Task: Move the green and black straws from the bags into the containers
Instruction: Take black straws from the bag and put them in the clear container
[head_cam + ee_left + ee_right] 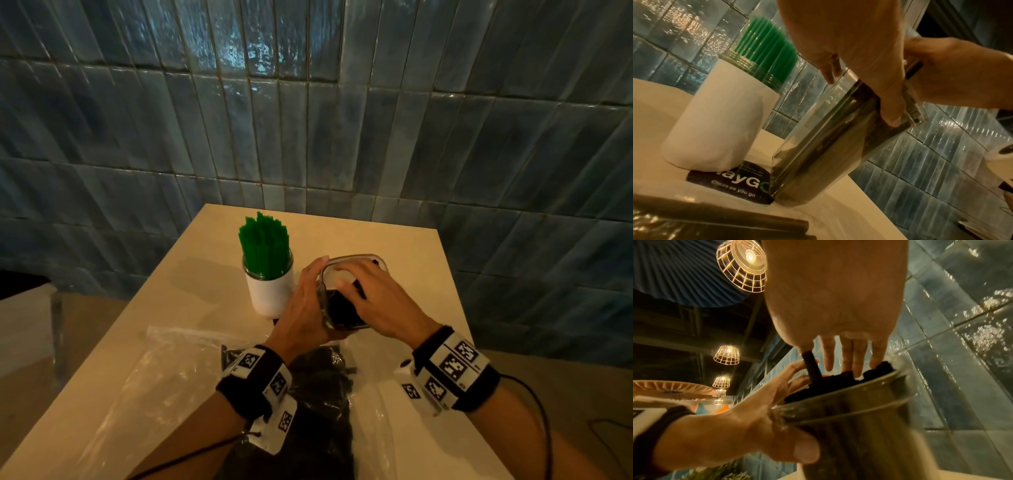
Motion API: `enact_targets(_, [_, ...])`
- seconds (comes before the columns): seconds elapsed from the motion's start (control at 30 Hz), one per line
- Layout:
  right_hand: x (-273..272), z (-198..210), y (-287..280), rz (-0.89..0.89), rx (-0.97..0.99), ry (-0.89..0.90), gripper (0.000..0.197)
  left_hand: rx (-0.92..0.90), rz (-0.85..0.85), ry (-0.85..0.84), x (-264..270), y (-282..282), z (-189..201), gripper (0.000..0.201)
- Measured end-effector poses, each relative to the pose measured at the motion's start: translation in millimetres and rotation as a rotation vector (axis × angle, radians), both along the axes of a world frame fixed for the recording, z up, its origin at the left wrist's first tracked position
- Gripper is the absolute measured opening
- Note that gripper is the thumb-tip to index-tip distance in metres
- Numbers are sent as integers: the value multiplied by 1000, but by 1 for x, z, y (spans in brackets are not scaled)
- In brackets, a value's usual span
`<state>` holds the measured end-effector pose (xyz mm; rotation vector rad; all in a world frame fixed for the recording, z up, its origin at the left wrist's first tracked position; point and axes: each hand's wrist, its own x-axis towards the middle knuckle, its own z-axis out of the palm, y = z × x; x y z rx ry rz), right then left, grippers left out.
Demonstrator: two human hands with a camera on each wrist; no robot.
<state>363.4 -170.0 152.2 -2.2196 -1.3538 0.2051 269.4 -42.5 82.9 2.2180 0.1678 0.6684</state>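
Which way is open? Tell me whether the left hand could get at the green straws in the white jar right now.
Probably yes, once freed: the left hand grips the clear container, and the green straws stand uncovered beside it.

A dark sticker [729,183] on the table reads "ayG"; "Clean as you go".

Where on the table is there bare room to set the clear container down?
Bare patches of the beige table: behind and right of the clear plastic container of black straws, toward the tiled wall, and left of the white jar of green straws. The near side is crowded: clear plastic bags, the bag of black straws, both forearms.
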Motion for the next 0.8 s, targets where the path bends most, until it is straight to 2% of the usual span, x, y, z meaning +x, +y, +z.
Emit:
enact_targets(0.1, [7, 2, -5, -117, 13, -178, 34, -52, 15, 8, 2, 2, 2, 117])
enact_targets(0.2, [6, -3, -5, -103, -80, -253, 36, -77, 3, 13, 5, 4, 0, 121])
enact_targets(0.27, [5, -1, -6, -72, -33, -162, 35, -101, 8, 23, 7, 5, 0, 122])
enact_targets(0.33, [5, 7, -7, -68, 120, -12, 35, -137, -1, 33, 8, 6, 2, 121])
enact_targets(0.4, [9, 11, -6, -111, 247, 2, 41, -152, -16, 35, 9, 7, 5, 121])
enact_targets(0.47, [11, 9, -3, -132, 179, -27, 44, -172, -27, 38, 11, 9, 9, 120])
enact_targets(0.57, [4, 0, 3, -38, -7, 55, 52, -164, -32, 41, 16, 14, 13, 116])
enact_targets(0.63, [0, -5, 10, 19, 7, 60, 57, -149, -34, 69, 19, 16, 16, 114])
enact_targets(0.8, [15, -15, 38, -19, -71, -228, 54, -59, 77, 179, 22, 18, 27, 99])
